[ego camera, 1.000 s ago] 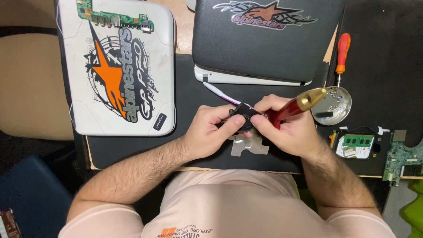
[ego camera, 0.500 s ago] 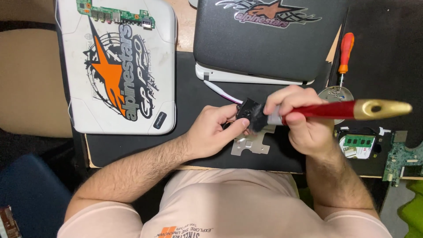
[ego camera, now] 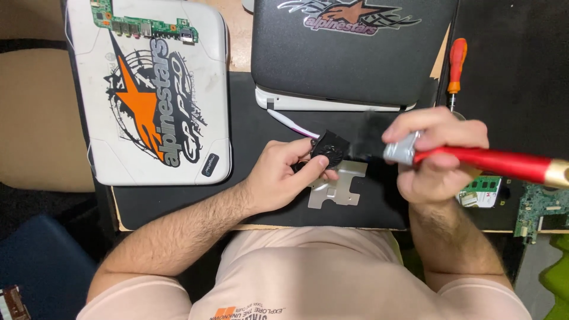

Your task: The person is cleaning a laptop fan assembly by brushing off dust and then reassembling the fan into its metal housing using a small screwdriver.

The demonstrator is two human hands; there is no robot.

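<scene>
Head view, looking down on a black work mat [ego camera: 178,201].

Left hand [ego camera: 278,178] pinches a small black cooling fan [ego camera: 330,149] — fingers curled narrow around its lower-left edge, thumb along the underside. The fan sits just above a flat silver metal bracket [ego camera: 339,188] that lies on the mat; whether fan and bracket touch cannot be told.

Right hand [ego camera: 435,157] is closed in a full fist around a red-handled brush [ego camera: 492,163]. The brush's long axis runs nearly level, left to right: silver ferrule at the knuckles, dark bristles pointing left, gold-capped handle end running out past the right edge of view. The bristles are motion-blurred, so their exact tip is hard to place, but they reach to the fan's right side — touching or all but touching.

Key relation: the fan lies directly left of the right hand, on the line of the brush axis, and right of the left palm. It is held between the two hands, with the left hand the nearer since it is the one gripping.

Around: a white laptop lid [ego camera: 151,89] with an orange star graphic far left, a green circuit board [ego camera: 145,25] resting on its top edge; a black laptop lid [ego camera: 349,53] at top centre; an orange-handled screwdriver [ego camera: 456,65] upper right, well apart from both hands.
</scene>
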